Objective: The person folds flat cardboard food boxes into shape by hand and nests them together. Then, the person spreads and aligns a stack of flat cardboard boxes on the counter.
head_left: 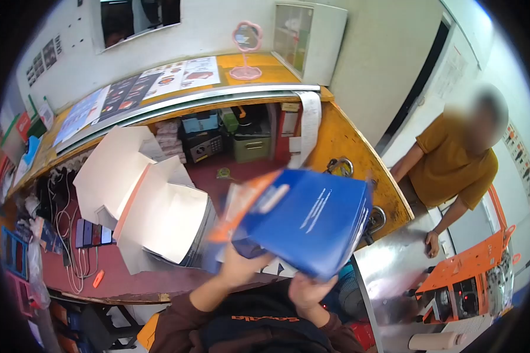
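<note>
Closest to the head camera are your own dark top (247, 335) and, just beyond it, a blue stack (312, 215) that looks like printed card or cartons, held tilted in front of you above the front edge of the dark red worktop (115, 276). An orange-and-white part shows at its left side, too blurred to read well.

Your left hand (241, 269) grips the stack at its lower left, with the fingers partly lost against it. Your right hand (311, 290) takes the lower corner nearest you; its fingers look closed on the edge, though some are hidden behind the card.

To the left, opened white cartons (174, 220) with spread flaps lie on the worktop, and beside them sit a phone (94, 233) and a small orange tool (98, 278). A roll of tape (223, 173) lies farther back.

To the right, a co-worker (456, 156) rests one hand (433, 244) on the metal table (388, 265).

You seem to be at the handling step: carrying or squaring the blue stack. My judgement is that the next move calls for keeping both hands on it and levelling the tilt, so loose sheets don't slide out, while keeping clear of those raised flaps.
</note>
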### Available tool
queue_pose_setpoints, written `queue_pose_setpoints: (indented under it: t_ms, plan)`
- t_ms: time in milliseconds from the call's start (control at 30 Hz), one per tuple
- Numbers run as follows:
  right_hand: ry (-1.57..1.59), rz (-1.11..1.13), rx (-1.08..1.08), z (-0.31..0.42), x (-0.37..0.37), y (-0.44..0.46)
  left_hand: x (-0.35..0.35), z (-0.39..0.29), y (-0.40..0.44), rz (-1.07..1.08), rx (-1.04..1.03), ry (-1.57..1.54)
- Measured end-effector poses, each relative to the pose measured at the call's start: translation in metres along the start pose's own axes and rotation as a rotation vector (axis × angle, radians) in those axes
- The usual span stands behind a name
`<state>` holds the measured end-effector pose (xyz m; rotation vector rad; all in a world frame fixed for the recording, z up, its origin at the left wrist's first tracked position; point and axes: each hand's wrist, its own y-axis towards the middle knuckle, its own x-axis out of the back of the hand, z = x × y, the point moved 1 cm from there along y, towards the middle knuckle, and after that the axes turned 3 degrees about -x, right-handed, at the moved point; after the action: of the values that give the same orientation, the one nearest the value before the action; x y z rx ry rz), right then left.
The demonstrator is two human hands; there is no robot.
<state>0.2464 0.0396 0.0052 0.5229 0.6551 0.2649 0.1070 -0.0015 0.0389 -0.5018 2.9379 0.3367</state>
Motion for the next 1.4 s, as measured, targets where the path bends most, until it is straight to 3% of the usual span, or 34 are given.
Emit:
queue_pose_setpoints:
  t_ms: [33,67,133,200,233,267,300,367,400,433,533,633,667,700,800,967,1033,1100,1167,1233,1300,1400]
  plan:
    - [-0.207,0.045,-0.016,-0.022,0.008,-0.017,-0.014,0.008,-0.001,-0.037,-0.067,-0.032]
    - [-0.28,0.07,-0.008,-0.025,0.007,-0.018,-0.023,0.021,-0.004,-0.147,0.246,-0.664]
    - [-0.064,-0.034,-0.129,-0.043,0.005,-0.018,-0.014,0.032,-0.006,-0.103,0.211,-0.649]
    - [-0.102,-0.08,-0.124,-0.034,0.006,-0.008,-0.011,0.033,-0.006,-0.111,0.161,-0.585]
    - [-0.147,-0.134,-0.113,-0.02,-0.002,0.006,-0.007,0.03,-0.007,-0.078,-0.074,-0.59]
    - [0.08,-0.147,-0.157,-0.004,-0.019,0.028,-0.002,0.025,-0.007,-0.039,-0.309,-0.585]
    - [0.185,-0.176,-0.211,0.0,-0.023,0.035,0.002,0.019,-0.004,-0.041,-0.311,-0.584]
    - [0.17,-0.121,-0.294,-0.007,-0.014,0.035,0.01,0.003,0.001,-0.097,-0.286,-0.905]
    - [0.169,-0.117,-0.296,-0.008,-0.014,0.034,0.014,0.005,0.002,-0.197,-0.15,-0.92]
    - [0.13,-0.104,-0.321,-0.008,-0.014,0.033,0.026,0.016,0.004,-0.201,-0.154,-0.923]
    - [0.033,-0.115,-0.304,-0.008,-0.012,0.035,0.044,0.039,0.009,-0.101,-0.088,-0.814]
    - [-0.014,-0.117,-0.201,-0.006,-0.01,0.039,0.022,0.017,0.005,-0.265,-0.212,-0.119]
    - [-0.002,-0.089,-0.149,-0.005,-0.011,0.039,0.017,0.015,0.004,-0.25,-0.309,-0.036]
    - [-0.004,-0.09,-0.148,-0.004,-0.012,0.039,0.012,0.017,0.002,-0.249,-0.308,-0.038]
    - [0.196,-0.157,-0.131,-0.006,-0.031,0.033,-0.003,0.027,-0.008,-0.138,-0.015,-0.437]
    - [0.102,-0.14,-0.15,-0.023,-0.013,0.042,0.031,0.02,-0.001,-0.124,0.039,-0.354]
    - [-0.025,-0.008,-0.262,-0.015,0.004,0.061,0.049,0.011,0.003,-0.206,0.076,-0.706]
    - [-0.038,0.011,-0.247,-0.018,0.005,0.063,0.05,0.019,0.0,-0.152,0.053,-0.62]
    - [0.054,-0.095,-0.186,-0.022,0.0,0.053,0.037,0.026,-0.006,0.018,0.031,-0.172]
    - [0.047,-0.137,-0.18,-0.035,-0.005,0.027,0.014,0.028,-0.005,-0.041,-0.229,0.197]
    - [0.227,-0.152,-0.277,-0.041,-0.03,0.014,0.003,0.03,-0.004,-0.192,-0.214,-0.02]
    - [0.406,-0.085,-0.488,-0.056,-0.037,0.011,0.01,0.032,0.003,-0.184,-0.14,0.051]
